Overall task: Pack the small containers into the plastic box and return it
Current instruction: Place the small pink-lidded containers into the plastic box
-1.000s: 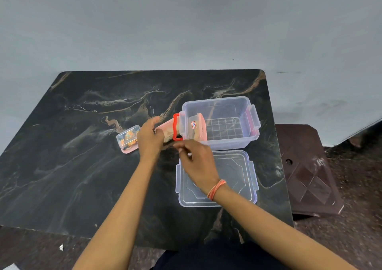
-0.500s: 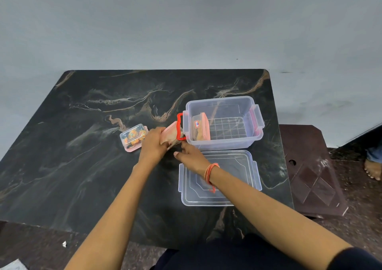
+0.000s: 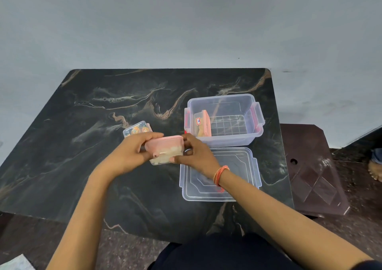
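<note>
Both hands hold a small pink-lidded container (image 3: 165, 149) with pale contents, lifted above the table left of the box. My left hand (image 3: 132, 154) grips its left end, my right hand (image 3: 196, 154) its right end. The clear plastic box (image 3: 225, 139) stands open on the black marble table (image 3: 82, 145). Inside it, at the left wall, another pink-lidded container (image 3: 203, 122) stands on its side. The box's clear lid (image 3: 244, 176) lies flat in front of it, partly under my right wrist. A third small container (image 3: 136, 128) with orange contents rests on the table behind my left hand.
A dark brown plastic stool (image 3: 314, 170) stands right of the table. A person's foot (image 3: 375, 168) shows at the far right on the floor. A grey wall rises behind the table. Paper lies on the floor at the bottom left (image 3: 14, 264).
The pink-lidded container, earlier tilted against the box's left latch, has been lifted and drawn toward me. Both hands moved back with it.
</note>
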`<action>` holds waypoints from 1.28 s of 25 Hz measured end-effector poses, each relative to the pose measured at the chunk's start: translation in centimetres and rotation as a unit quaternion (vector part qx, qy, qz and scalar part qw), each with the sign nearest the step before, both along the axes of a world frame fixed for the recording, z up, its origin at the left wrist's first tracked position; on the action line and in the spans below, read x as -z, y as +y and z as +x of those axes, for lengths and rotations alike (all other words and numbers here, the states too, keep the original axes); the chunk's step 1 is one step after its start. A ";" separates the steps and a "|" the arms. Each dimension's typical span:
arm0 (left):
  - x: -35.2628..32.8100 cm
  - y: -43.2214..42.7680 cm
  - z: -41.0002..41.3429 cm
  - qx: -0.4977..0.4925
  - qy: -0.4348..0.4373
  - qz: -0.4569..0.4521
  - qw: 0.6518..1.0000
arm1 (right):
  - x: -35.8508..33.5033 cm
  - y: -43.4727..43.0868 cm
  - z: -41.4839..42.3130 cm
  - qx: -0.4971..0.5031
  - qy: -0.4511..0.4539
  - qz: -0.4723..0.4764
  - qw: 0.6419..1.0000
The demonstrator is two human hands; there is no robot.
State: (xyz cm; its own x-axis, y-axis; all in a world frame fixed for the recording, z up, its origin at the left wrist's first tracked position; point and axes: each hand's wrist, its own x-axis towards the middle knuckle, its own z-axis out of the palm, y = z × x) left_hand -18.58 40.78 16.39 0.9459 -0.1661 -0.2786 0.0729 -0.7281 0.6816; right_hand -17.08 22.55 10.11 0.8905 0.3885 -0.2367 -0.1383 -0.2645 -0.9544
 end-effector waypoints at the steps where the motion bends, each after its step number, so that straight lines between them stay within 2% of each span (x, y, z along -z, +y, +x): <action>1: -0.7 -0.4 0.3 -0.011 -0.016 -0.018 1.000 | -0.6 -0.6 0.2 0.014 -0.024 0.000 1.000; 4: -1.6 -3.5 1.2 -0.128 -0.135 -0.065 0.980 | -2.1 -2.2 1.5 0.112 -0.103 -0.021 0.988; 6: -1.5 -6.8 1.8 -0.224 -0.165 -0.121 0.953 | -2.9 -3.0 2.3 0.198 -0.140 -0.033 0.970; 9: -0.7 -11.4 3.2 -0.230 -0.092 -0.263 0.932 | -2.8 -4.6 3.0 0.273 -0.171 -0.045 0.946; 13: 0.5 -14.5 6.5 -0.257 0.015 -0.345 0.903 | -1.9 -6.4 3.9 0.249 -0.151 -0.054 0.955; 16: 2.1 -15.1 8.6 -0.261 0.066 -0.379 0.885 | -1.3 -7.3 5.3 0.215 -0.126 -0.111 0.962; 19: 3.6 -15.2 9.5 -0.236 0.096 -0.356 0.899 | -0.6 -8.3 6.6 0.172 -0.080 -0.198 0.962; 25: 4.8 -15.3 9.8 -0.186 0.123 -0.304 0.926 | -0.2 -8.4 8.2 0.135 -0.079 -0.304 0.940; 32: 4.8 -16.1 8.5 -0.120 0.046 -0.091 0.988 | -0.1 -7.9 8.2 0.134 -0.072 -0.351 0.924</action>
